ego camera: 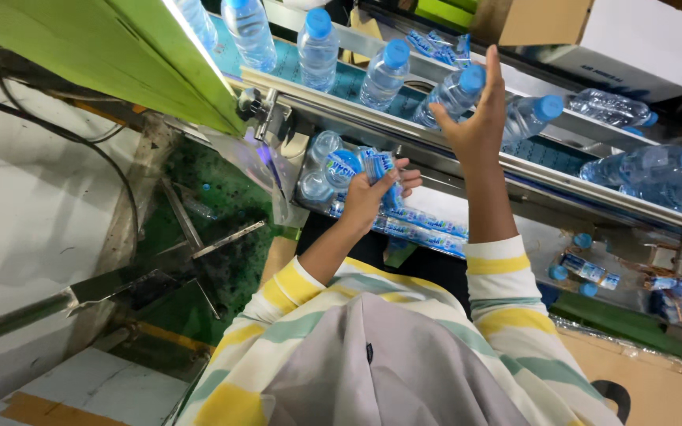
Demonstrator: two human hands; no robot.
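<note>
Right hand (477, 126): raised to the conveyor (404, 126), fingers wrapped around a blue-capped water bottle (453, 93) standing on the belt.
Left hand (369, 197): nearer, below the rail, closed on a blue label sleeve (378, 167).
Label stack (428, 229): just right of the left hand, plenty remaining.
Progress: judging by the line, several bottles (317, 47) to the left look bare of labels; the held sleeve is not yet on any bottle.

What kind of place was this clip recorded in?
Most likely a water bottling plant's packing line. Clear blue-capped bottles ride a metal conveyor; the right hand grips one bottle on it, the left hand holds a bunch of blue label sleeves, and cardboard cartons stand beyond.
</note>
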